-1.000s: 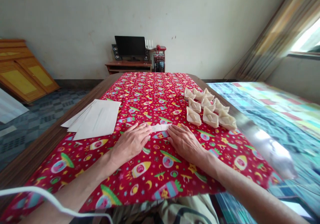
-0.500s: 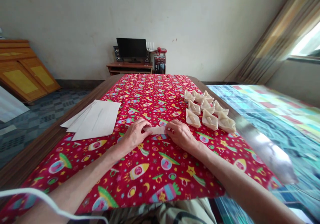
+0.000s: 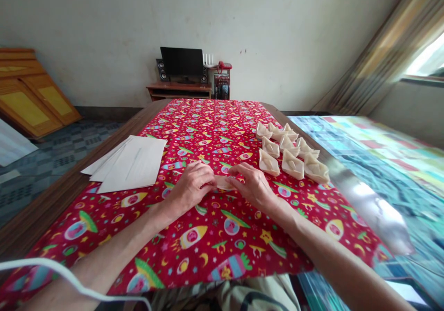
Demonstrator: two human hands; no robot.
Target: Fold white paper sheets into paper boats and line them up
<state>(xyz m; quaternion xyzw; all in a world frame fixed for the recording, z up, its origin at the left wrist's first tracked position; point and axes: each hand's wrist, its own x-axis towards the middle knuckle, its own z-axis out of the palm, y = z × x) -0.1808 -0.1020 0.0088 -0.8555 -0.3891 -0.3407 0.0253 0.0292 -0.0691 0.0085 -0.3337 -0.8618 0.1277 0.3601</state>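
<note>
A narrow folded strip of paper [image 3: 225, 182] lies between my hands, just over the red cloth. My left hand [image 3: 196, 181] has its fingers closed around the strip's left end, hiding that part. At the other end is my right hand [image 3: 252, 185], its thumb on the paper and its index finger raised a little above. To the right stand several folded paper boats [image 3: 292, 164], off-white and grouped in rows. A fanned stack of white paper sheets [image 3: 133, 165] rests left of my left hand.
The red patterned cloth [image 3: 194, 234] covers most of a brown wooden table [image 3: 114, 158]. A white cable [image 3: 65, 278] crosses my left forearm at lower left. A bed [image 3: 378, 172] adjoins the right side. A monitor [image 3: 182, 62] stands by the far wall.
My left hand has turned over the strip's left end, and less of the paper shows. My right index finger has lifted and its thumb now lies along the strip. The view has tilted slightly.
</note>
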